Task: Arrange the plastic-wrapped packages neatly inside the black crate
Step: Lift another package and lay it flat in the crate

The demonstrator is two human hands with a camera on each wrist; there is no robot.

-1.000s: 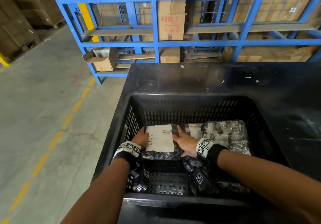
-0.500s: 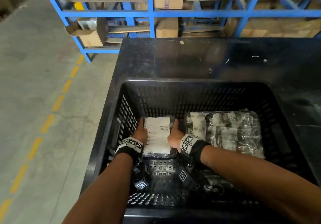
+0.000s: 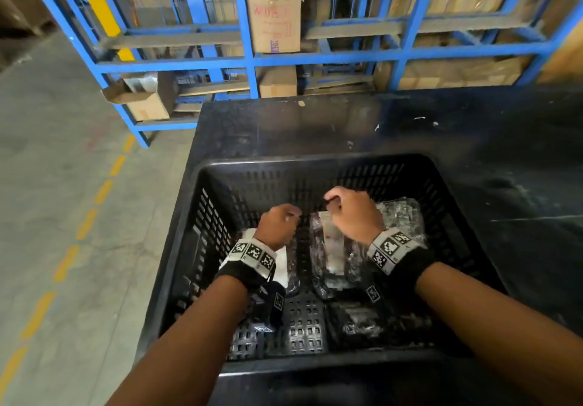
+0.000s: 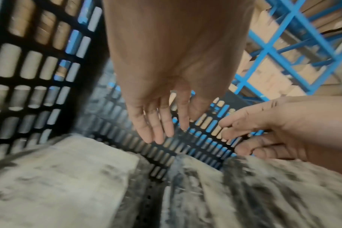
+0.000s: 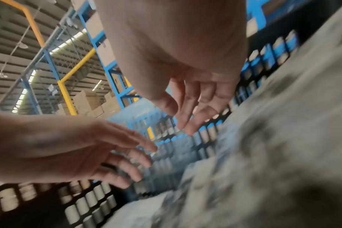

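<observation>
The black crate [image 3: 315, 161] stands on a black table. My left hand [image 3: 279, 221] and right hand [image 3: 350, 213] hover inside it above the packages, fingers relaxed, holding nothing. A plastic-wrapped package with a white label [image 3: 282, 262] lies flat at the crate's left, partly hidden by my left wrist. Beside it lie a second wrapped package [image 3: 334, 248] and a third [image 3: 400, 213] further right. The left wrist view shows my left hand [image 4: 156, 123] with straight fingers above the labelled package [image 4: 59, 177]. In the right wrist view my right hand [image 5: 189, 111] hangs loose over blurred wrapping [image 5: 263, 154].
Another wrapped package [image 3: 356, 323] lies at the crate's near right. Bare perforated floor [image 3: 303, 327] shows at the near middle. The black table [image 3: 473, 128] extends behind and right. Blue racking [image 3: 249, 58] with cardboard boxes stands beyond; concrete floor [image 3: 47, 216] lies left.
Both hands have let go of the sides of the white-labelled package and risen above it towards the crate's far wall. The package stays flat on the crate floor.
</observation>
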